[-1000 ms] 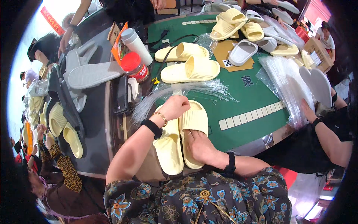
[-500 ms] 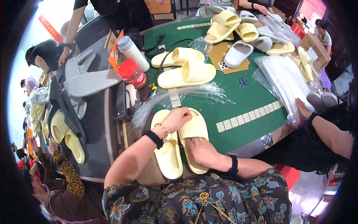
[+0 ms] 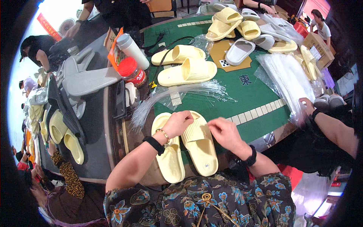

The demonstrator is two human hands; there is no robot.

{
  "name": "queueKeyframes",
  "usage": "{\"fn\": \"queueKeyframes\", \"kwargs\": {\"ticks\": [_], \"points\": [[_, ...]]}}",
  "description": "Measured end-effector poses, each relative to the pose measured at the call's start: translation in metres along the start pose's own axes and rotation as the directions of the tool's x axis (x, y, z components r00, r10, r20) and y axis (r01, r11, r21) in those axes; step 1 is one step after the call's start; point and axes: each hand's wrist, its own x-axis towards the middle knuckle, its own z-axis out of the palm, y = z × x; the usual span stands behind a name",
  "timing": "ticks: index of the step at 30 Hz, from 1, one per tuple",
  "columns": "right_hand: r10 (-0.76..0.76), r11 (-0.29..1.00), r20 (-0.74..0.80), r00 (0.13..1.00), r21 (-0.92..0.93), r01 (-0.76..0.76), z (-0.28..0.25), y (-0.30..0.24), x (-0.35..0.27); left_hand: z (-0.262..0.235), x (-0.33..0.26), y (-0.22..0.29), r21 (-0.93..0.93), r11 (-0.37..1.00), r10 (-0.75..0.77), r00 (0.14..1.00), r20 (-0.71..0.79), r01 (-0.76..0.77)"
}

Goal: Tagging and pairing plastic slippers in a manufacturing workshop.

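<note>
- Currently, on my head feed, one pale-yellow pair sits at the near edge of the table, heels toward the wearer: left slipper [image 3: 170, 162] and right slipper [image 3: 200, 153] side by side, soles down, a small round mark on the right one's heel.
- Left hand [image 3: 178, 125]: over the straps, between the two slippers, fingers curled in narrow. I cannot tell whether something thin is pinched there.
- Right hand [image 3: 227, 135]: just beside the right slipper's strap, fingers bent, thumb and forefinger close together. I cannot make out any strand between them.
- Just beyond the pair I log a loose spray of clear plastic ties [image 3: 196, 90], fanned across the green mat [image 3: 230, 85].
- Past the ties: two more yellow slippers [image 3: 194, 73], lying sideways.
- Left of those I have a red-lidded jar [image 3: 130, 71] and, just behind it, a pale tumbler [image 3: 133, 51].
- On my right, a co-worker's hand [image 3: 308, 106] is at a bagged bundle of white strands [image 3: 285, 81].
- Far side: a grey slipper [image 3: 241, 52] near a heap of mixed yellow and grey ones.
</note>
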Motion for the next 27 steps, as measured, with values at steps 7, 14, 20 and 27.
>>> {"fn": "queueKeyframes", "kwargs": {"ticks": [7,14,20,27], "points": [[-0.101,0.995,0.357,0.929,0.048,0.09,-0.001,-0.021,-0.006,-0.004,0.002,-0.001,-0.03,0.999,0.011,1.0,0.005,-0.011],[-0.17,0.969,0.409,0.896,-0.094,0.227,0.042,-0.035,-0.037,-0.005,0.004,0.0,-0.043,0.997,-0.063,0.997,0.036,0.065],[-0.061,0.982,0.43,0.901,-0.136,0.132,0.068,-0.02,-0.028,-0.003,0.004,-0.001,-0.08,0.996,-0.046,0.999,0.008,0.046],[-0.032,0.979,0.429,0.903,-0.167,0.114,0.065,-0.025,-0.026,-0.002,0.003,-0.004,-0.102,0.992,-0.072,0.997,0.042,0.076]]}}
